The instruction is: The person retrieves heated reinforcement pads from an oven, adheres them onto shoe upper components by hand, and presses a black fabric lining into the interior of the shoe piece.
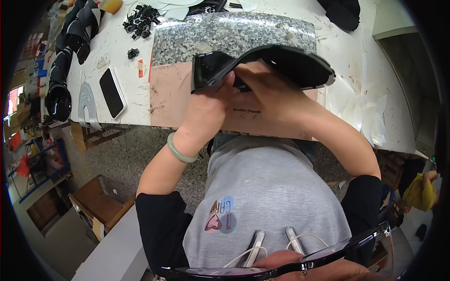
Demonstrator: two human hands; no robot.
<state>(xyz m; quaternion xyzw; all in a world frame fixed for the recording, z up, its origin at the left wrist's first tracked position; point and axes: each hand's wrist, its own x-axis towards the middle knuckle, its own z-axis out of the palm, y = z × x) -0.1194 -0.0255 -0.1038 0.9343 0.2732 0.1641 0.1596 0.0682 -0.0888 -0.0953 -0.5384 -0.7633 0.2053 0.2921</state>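
Over the work board I hold up a black shoe upper (300,65), a curved piece with a glossy end at its left and a long dark flap at its right. My left hand (212,105) is closed on its lower left edge, the thumb pressed against the glossy part. Fingers of my right hand (276,96) grip the middle of the lower edge, and some are hidden behind or inside the piece. A tan sheet (171,100) lies beneath both hands, in front of a speckled grey stone slab (187,40).
Left of the board lie a phone (112,92), a silver U-shaped piece (87,104) and a row of black-and-grey uppers (60,100). Small black bits (140,21) are heaped at the back left. White sheet pieces (370,112) lie at right, black cloth (344,14) behind them.
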